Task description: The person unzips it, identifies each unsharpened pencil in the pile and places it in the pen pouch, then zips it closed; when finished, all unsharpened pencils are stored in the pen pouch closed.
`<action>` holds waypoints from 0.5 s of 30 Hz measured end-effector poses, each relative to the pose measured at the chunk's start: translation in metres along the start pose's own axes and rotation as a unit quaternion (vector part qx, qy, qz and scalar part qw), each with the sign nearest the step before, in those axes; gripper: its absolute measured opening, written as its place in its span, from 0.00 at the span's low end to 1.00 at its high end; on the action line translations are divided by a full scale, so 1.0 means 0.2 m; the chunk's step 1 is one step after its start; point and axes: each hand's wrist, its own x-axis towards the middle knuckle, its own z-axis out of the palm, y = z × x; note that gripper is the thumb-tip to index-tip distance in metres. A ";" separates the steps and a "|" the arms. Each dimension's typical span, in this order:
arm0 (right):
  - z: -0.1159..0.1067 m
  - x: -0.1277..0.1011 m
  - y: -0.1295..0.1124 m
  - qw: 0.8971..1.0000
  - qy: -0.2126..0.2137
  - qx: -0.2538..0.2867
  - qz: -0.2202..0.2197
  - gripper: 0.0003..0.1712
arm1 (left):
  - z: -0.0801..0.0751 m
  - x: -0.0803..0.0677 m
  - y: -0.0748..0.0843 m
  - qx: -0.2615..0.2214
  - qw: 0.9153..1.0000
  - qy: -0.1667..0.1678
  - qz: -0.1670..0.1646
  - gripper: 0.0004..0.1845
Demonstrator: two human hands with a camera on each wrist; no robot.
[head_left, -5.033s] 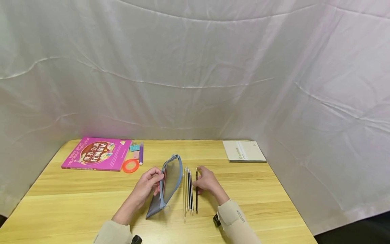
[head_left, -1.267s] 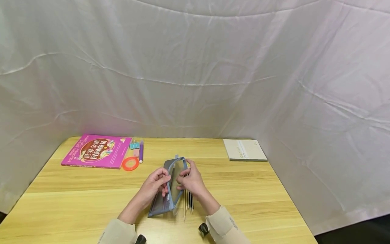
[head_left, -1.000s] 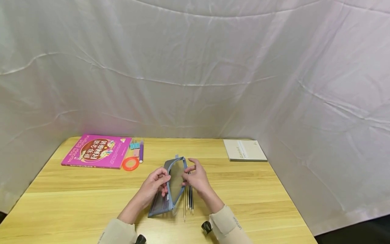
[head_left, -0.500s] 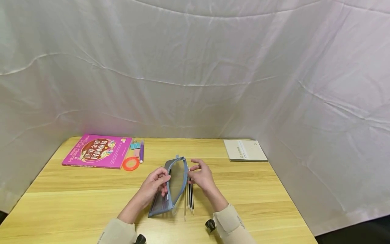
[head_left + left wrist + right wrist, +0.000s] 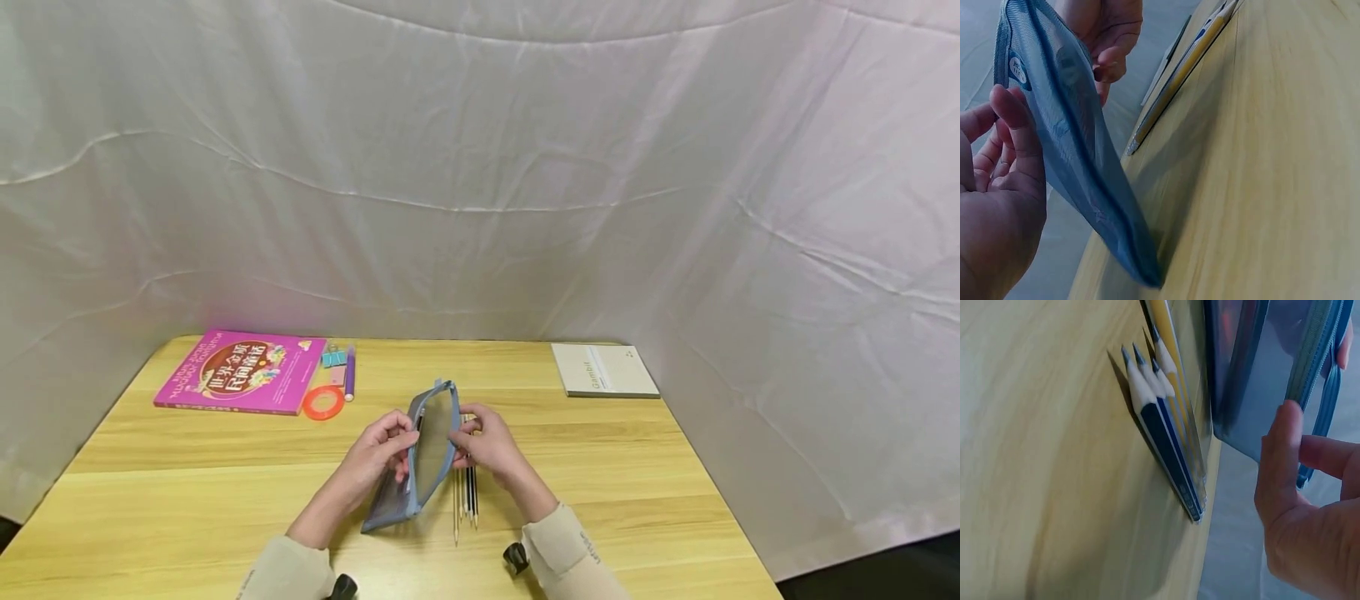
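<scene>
A blue-grey mesh pencil case [image 5: 390, 505] stands tilted on the table, its zipped mouth spread apart. My left hand [image 5: 369, 457] pinches the left edge of that mouth between thumb and fingers. The opposite zip edge is pinched by my right hand [image 5: 493, 446], thumb and forefinger meeting over the zip [image 5: 1311, 359] in the right wrist view. Dark pencils show through the mesh inside the case, mostly hidden. Just right of the case lie several pencils [image 5: 471, 496], some dark blue striped and some yellow, sharpened tips toward me. Their far ends are behind my right hand.
At the back left lie a pink book [image 5: 240, 372], a teal binder clip [image 5: 333, 358], a pink eraser [image 5: 338, 377], a purple marker [image 5: 349, 373] and an orange tape roll [image 5: 323, 402]. A pale notebook [image 5: 605, 370] lies back right. Grey curtains [image 5: 480, 192] enclose the table.
The dark pencil my right hand held has gone into the case. That hand drew back rightward, then returned to pinch the zip edge. My left hand keeps its hold on the case.
</scene>
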 end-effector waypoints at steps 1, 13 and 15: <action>0.01 0.00 0.00 1.000 -0.003 0.006 -0.001 0.32 | 0.00 0.00 0.00 0.008 1.000 -0.002 -0.002 0.16; 0.05 0.00 -0.01 0.999 0.001 0.050 -0.006 0.34 | -0.05 -0.12 0.05 0.180 0.980 -0.065 0.047 0.10; 0.06 0.00 -0.01 0.998 0.000 0.060 -0.007 0.34 | -0.07 -0.17 0.06 0.219 0.970 -0.068 0.078 0.17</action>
